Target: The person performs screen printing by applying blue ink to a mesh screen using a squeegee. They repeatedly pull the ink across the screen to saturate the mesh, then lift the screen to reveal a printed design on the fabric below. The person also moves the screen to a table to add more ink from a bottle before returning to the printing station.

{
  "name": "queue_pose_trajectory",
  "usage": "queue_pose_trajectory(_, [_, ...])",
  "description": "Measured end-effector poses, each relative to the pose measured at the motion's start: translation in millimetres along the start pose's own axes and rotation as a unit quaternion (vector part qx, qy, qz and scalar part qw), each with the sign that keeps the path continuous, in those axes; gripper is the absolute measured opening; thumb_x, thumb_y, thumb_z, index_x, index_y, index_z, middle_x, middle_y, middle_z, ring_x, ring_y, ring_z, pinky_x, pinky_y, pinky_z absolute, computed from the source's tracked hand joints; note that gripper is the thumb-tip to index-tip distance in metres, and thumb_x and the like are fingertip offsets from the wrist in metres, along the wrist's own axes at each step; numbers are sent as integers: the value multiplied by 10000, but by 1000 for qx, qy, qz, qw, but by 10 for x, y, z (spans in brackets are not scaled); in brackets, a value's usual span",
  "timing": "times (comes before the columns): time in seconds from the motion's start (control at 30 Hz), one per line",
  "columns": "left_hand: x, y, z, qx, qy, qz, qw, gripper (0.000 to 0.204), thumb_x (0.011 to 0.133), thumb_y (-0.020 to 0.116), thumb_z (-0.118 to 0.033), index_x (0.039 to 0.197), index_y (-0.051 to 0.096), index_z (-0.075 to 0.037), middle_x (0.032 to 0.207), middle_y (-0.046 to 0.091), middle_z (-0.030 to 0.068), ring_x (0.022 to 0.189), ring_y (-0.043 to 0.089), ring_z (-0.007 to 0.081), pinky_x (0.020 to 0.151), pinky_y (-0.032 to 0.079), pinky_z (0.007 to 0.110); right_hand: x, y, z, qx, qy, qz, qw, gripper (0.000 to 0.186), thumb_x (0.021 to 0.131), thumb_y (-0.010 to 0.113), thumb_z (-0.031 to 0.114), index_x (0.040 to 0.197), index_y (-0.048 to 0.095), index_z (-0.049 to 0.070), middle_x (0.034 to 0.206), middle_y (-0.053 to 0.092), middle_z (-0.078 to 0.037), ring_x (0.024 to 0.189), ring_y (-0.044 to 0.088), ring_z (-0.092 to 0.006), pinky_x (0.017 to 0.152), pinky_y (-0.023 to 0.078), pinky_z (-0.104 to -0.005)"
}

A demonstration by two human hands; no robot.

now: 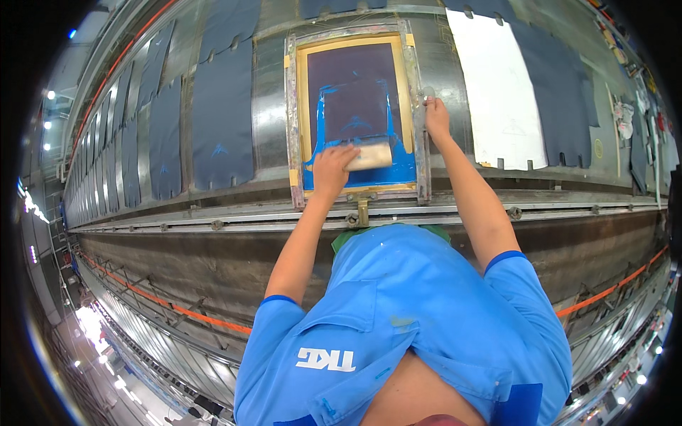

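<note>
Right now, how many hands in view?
2: the left hand on the pale squeegee, the right hand at the frame's right side. No sign of others hidden.

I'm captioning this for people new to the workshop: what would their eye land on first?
Probably the vivid blue ink across the near end of the framed screen at upper centre, where the left hand holds a pale-handled squeegee. Next, the bright white panel to the right of the screen, standing out beside dark neighbours. Then the dark panels at left, a few bearing small blue marks.
</note>
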State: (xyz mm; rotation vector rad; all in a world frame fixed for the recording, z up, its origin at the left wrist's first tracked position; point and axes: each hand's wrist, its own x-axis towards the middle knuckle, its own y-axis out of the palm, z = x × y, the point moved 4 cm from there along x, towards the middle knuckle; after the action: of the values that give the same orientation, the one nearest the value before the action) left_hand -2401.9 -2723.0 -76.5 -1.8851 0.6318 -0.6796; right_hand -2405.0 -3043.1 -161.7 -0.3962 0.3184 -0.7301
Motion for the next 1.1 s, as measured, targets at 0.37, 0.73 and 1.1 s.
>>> queue_pose_trajectory(0.37, [138, -70, -277, -60, -39, 17, 997, 435, 725, 663, -10, 1113, 730, -195, 1180, 697, -35, 1033, 612, 202, 804, 441, 379, 23, 5, -7, -22, 2, -12, 1000, 422, 1023, 406, 372, 1006, 631, 15, 1005, 682, -230, 994, 625, -433, 870, 463, -492])
queue_pose_trajectory(0.73, [-304, -129, -173, -51, -11, 61, 997, 605, 660, 670, 49, 1209, 691, -205, 1237, 674, -34, 1098, 591, 217, 862, 417, 375, 44, 27, -67, -4, 9, -3, 1000, 402, 1022, 423, 353, 1002, 627, 8, 1023, 682, -234, 1016, 623, -427, 881, 467, -478])
queue_pose_trajectory(1.1, [-876, -119, -244, 5, 16, 37, 999, 622, 668, 638, 70, 1222, 683, -209, 1256, 670, -18, 1141, 596, 222, 902, 432, 384, 45, 13, -70, -21, -13, -18, 1000, 439, 1026, 438, 390, 990, 627, -5, 965, 686, -213, 919, 646, -354, 817, 474, -425])
